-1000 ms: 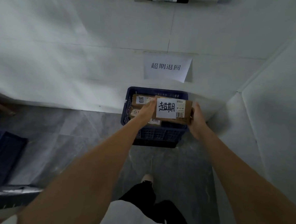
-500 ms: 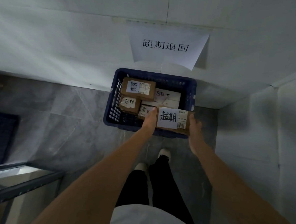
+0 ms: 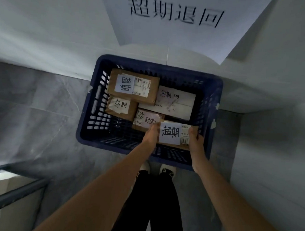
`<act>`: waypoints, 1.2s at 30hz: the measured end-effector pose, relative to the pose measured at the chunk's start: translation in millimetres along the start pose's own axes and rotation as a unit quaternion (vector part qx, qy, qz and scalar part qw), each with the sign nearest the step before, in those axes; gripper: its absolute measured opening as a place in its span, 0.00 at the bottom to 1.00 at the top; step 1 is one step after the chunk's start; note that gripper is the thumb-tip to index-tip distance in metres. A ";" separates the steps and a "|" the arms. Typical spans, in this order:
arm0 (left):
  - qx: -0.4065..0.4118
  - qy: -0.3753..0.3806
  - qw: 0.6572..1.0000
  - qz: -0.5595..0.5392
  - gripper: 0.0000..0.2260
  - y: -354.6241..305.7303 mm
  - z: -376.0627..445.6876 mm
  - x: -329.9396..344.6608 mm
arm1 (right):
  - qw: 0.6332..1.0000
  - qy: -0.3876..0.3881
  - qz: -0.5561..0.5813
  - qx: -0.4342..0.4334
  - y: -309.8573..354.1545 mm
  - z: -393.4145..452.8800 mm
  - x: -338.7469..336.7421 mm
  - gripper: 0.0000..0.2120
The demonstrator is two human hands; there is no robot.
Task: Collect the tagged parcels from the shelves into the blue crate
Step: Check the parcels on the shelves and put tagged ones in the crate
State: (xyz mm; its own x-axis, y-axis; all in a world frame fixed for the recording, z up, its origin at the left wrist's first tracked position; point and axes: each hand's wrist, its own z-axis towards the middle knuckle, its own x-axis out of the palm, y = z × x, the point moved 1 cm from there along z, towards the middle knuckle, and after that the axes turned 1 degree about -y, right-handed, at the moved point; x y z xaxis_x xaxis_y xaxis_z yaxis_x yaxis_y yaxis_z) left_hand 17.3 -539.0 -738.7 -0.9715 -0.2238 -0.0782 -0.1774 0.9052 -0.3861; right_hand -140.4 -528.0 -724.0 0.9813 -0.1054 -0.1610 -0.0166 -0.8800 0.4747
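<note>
Head view, looking steeply down: blue crate [image 3: 87, 122] on the grey tiled floor [image 3: 33, 109] at centre frame, pushed against the white wall [image 3: 46, 30]. Held over the crate's lower right corner: a brown tagged parcel [image 3: 172, 135], white handwritten tag and barcode label facing up, level with the near rim or just inside it, hard to tell which. Left hand [image 3: 151, 135] gripping the parcel's left end, fingers curled onto its top edge; right hand [image 3: 196, 141] gripping the right end, thumb over the label side. Both grips closed on the same parcel.

Already lying inside the crate: a large brown box [image 3: 133, 86] at upper left with a white tag turned sideways, a smaller brown box [image 3: 121, 107] just below it, a white packet [image 3: 177, 102] at upper right, and a small tagged box [image 3: 146, 119] in the middle, partly hidden under the held parcel and left fingers.

Paper sign [image 3: 174, 19] with large black characters fixed to the wall at top centre of frame. Dark metal shelf frame [image 3: 15, 194] at lower left. Black trousers and two shoes [image 3: 166, 170] at lower centre, just below the crate's near side
</note>
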 end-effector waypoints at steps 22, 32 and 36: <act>0.132 -0.009 0.825 0.550 0.39 7.4 82.2 16.8 | 0.998 -0.027 -0.051 0.018 -21.6 117.3 21.9 0.37; 0.134 0.006 0.825 0.549 0.34 -10.2 32.2 -10.1 | 0.982 -0.124 -0.138 0.016 16.5 79.8 29.7 0.30; 0.157 0.008 0.816 0.556 0.31 -34.3 -31.0 -40.9 | 0.958 -0.109 -0.250 -0.092 65.3 7.8 40.7 0.32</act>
State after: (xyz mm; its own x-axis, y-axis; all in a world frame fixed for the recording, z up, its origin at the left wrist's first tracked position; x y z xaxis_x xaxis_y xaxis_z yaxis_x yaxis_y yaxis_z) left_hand 58.2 -549.7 -693.8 -0.5070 0.6799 -0.5298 0.8619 0.4086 -0.3004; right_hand -103.0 -593.4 -706.4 0.7945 0.1953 -0.5750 0.4977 -0.7519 0.4323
